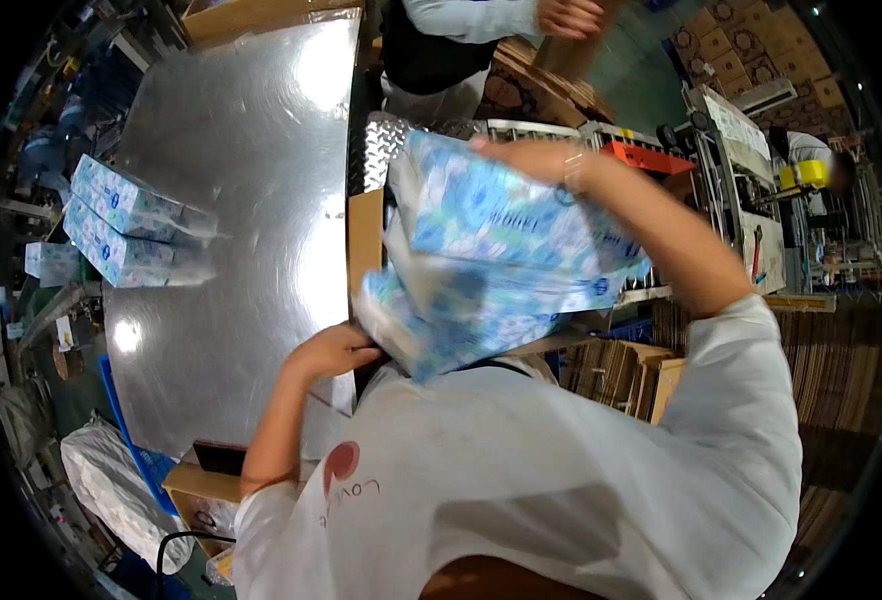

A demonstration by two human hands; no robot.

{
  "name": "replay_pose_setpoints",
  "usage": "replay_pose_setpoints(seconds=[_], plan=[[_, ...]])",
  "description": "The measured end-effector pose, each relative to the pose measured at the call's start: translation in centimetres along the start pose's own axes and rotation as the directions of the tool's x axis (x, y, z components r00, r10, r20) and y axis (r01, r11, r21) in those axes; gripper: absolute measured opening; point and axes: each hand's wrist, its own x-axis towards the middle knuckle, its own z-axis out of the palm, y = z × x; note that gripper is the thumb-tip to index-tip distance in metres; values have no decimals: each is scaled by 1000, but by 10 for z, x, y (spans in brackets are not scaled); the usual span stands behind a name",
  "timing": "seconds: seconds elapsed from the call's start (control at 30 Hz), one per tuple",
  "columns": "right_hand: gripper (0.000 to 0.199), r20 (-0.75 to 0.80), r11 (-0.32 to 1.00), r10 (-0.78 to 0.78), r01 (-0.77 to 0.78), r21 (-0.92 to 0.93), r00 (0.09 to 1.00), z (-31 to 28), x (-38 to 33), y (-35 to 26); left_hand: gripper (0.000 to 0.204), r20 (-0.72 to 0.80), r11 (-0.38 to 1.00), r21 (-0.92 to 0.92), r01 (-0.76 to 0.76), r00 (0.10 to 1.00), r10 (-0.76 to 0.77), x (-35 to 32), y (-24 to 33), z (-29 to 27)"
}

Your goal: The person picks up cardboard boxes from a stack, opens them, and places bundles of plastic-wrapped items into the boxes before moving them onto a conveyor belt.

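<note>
A bundle of two blue-and-white floral packs (pixel 521 215), probably soft tissue packs in clear film, is tilted in front of my chest over an open cardboard box. My right hand (pixel 521 157) presses on the far edge of the upper pack, its fingers smeared by motion. At the near left end of the bundle my left hand (pixel 333 352) grips the lower corner, with some fingers hidden beneath it. To the left, two similar floral packs (pixel 126 225) lie side by side on the metal table (pixel 261 150).
Beyond the box stands a co-worker (pixel 431 60) holding brown cardboard. A roller conveyor (pixel 531 130) runs behind the bundle. Flattened cartons (pixel 616 378) are stacked at my right, and a small carton (pixel 206 485) sits by the table's near edge.
</note>
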Motion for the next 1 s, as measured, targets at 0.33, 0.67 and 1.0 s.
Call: replay_pose_setpoints(seconds=[0.33, 0.67, 1.0], plan=[[86, -39, 798, -65, 29, -602, 997, 90, 109, 63, 123, -333, 940, -337, 45, 929, -164, 58, 36, -15], [113, 332, 979, 8, 60, -194, 943, 36, 155, 97, 116, -142, 986, -78, 150, 977, -160, 150, 54, 16], [63, 173, 925, -142, 192, -327, 975, 64, 230, 162, 55, -708, 689, -651, -317, 582, -401, 103, -15, 0]])
